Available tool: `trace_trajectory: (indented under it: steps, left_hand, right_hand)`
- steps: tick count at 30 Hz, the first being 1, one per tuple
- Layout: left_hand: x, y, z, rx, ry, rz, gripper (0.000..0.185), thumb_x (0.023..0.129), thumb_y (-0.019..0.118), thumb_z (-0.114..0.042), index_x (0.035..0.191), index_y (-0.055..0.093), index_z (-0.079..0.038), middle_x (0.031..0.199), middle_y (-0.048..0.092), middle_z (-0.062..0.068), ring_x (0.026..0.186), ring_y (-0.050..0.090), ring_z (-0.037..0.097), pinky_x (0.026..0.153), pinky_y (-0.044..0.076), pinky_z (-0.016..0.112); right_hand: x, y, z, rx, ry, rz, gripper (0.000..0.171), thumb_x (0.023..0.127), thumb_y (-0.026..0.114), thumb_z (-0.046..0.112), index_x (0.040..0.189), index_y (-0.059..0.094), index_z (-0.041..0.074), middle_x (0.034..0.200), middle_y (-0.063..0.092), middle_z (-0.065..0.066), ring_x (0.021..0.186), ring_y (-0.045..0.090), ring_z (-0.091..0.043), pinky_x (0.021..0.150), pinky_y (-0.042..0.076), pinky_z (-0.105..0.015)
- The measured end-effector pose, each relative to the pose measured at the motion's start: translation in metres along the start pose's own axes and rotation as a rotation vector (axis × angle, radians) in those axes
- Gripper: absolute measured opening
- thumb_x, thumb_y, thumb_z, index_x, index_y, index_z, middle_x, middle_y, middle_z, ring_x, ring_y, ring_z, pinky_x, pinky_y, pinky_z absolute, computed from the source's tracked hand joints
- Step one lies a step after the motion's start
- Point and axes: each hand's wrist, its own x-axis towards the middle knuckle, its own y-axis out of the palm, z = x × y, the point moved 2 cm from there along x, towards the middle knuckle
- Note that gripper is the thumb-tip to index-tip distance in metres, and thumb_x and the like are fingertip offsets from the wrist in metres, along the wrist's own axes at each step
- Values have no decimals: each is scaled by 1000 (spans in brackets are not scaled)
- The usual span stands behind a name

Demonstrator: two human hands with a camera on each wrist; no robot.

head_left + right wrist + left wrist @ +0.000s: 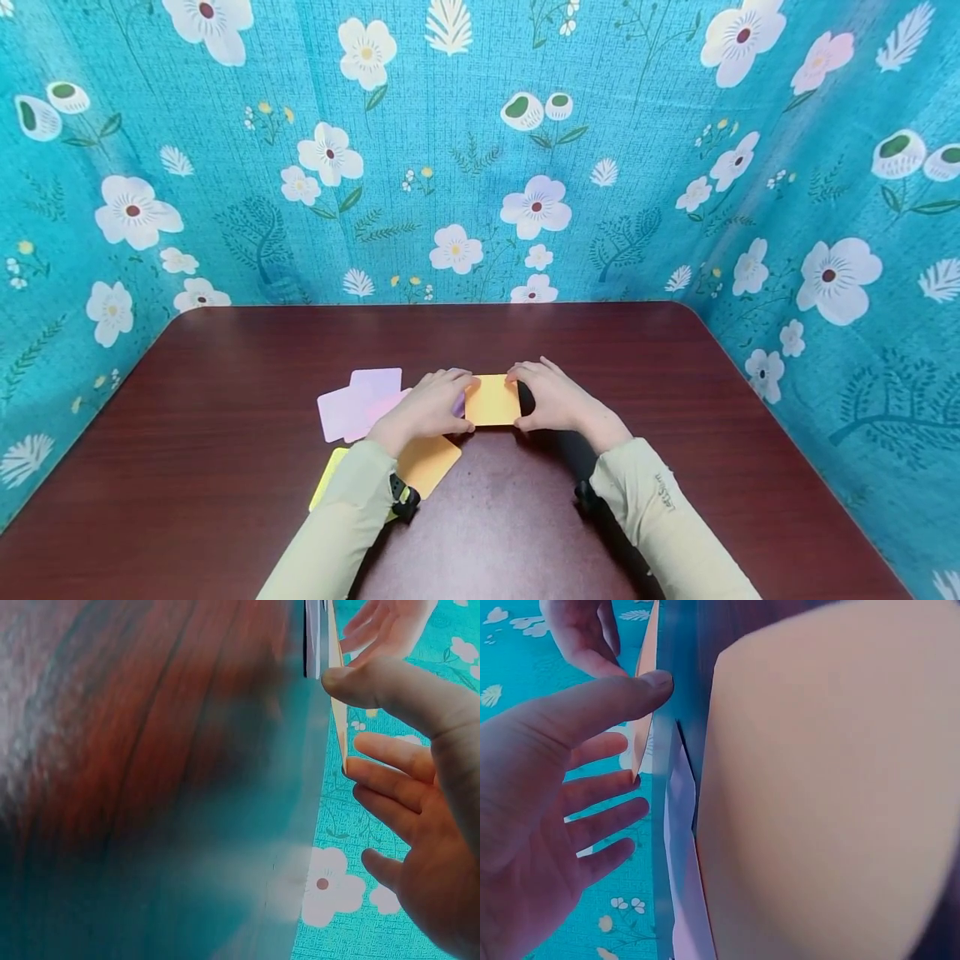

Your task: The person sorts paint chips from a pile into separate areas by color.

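Orange, square and made of thin paper, the orange square paper sheet (492, 400) is lying near the middle of the dark brown wooden table (225, 467), a little toward the near edge, and both hands are holding it by its sides. The left hand (429, 406) is touching the left edge of this sheet; in the left wrist view its thumb (607, 701) is pressing on the paper edge while the other fingers are lying almost straight and a little spread behind it. The right hand (553, 397) is holding the right edge in the same way, with the thumb (375, 682) on one face and the nearly straight fingers on the other face, so the sheet is being pinched lightly from both sides. Just beside the left hand, toward the left edge of the table, some pale pink square paper sheets (358, 403) are lying and overlapping each other. Under the left wrist a second orange paper sheet (429, 463) is resting on a yellow paper sheet (330, 475). A turquoise cloth with white flowers (480, 167) is standing around the far edge and the side edges of the table.
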Motion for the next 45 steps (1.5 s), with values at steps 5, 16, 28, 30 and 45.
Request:
trace_trajectory:
  steps: [5,16,28,30,45]
  left_hand:
    - [12,-1,-4,-1,2,3,61,72,73,-36,123,52,-8,129,50,11,119,44,30,99,32,45]
    - [29,4,-3,-4,-1,3,56,72,72,-36,118,55,-10,130,49,9,119,44,29,99,31,44]
    - [39,7,0,-11,-46,11,61,72,74,-37,122,53,-10,131,50,7,120,42,27,100,29,43]
    - [41,8,1,-13,-58,19,60,73,73,-38,122,53,-10,131,49,7,120,42,26,101,28,42]
    - [52,14,5,-80,-104,17,60,73,74,-37,123,52,-13,134,47,6,121,41,25,102,27,41]
  right_hand:
    - [2,-1,-7,-40,29,-16,52,63,77,30,107,57,10,121,55,-7,117,45,-24,107,17,-51]
    - [4,-1,-17,-51,63,-28,44,63,76,29,99,56,11,115,55,-6,113,47,-23,107,18,-52]
    - [12,1,-27,26,93,-13,48,63,76,23,104,56,9,117,54,-8,111,46,-25,107,21,-48]
    - [13,2,-28,37,88,-9,48,64,76,22,104,56,8,117,54,-8,110,46,-25,106,22,-48]
    - [17,6,-37,34,78,-15,45,65,75,21,103,57,7,118,54,-10,109,46,-27,99,32,-42]
